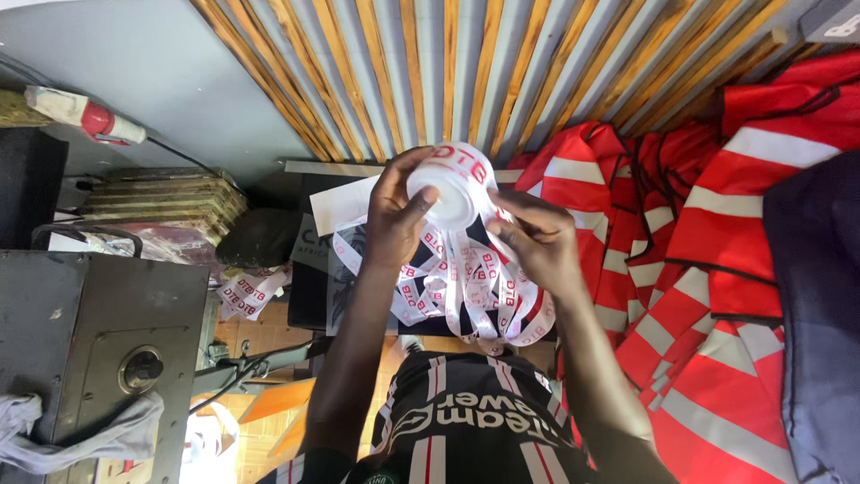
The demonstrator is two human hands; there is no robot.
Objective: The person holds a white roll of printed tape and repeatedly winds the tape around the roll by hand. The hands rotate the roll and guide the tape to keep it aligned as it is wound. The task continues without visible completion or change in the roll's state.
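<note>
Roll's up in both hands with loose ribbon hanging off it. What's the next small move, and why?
Probably turn the ribbon roll in the left hand while the right hand feeds the strip onto it: printed white ribbon loops hang slack and tangled below the roll.

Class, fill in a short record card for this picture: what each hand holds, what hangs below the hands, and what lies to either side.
Left hand: left hand grips a roll of white ribbon with red print
Right hand: right hand pinches the loose ribbon coming off the roll
Below the hands: the loose ribbon hangs in tangled loops
Right side: heap of red vests with pale reflective stripes
Left side: grey metal box
</note>
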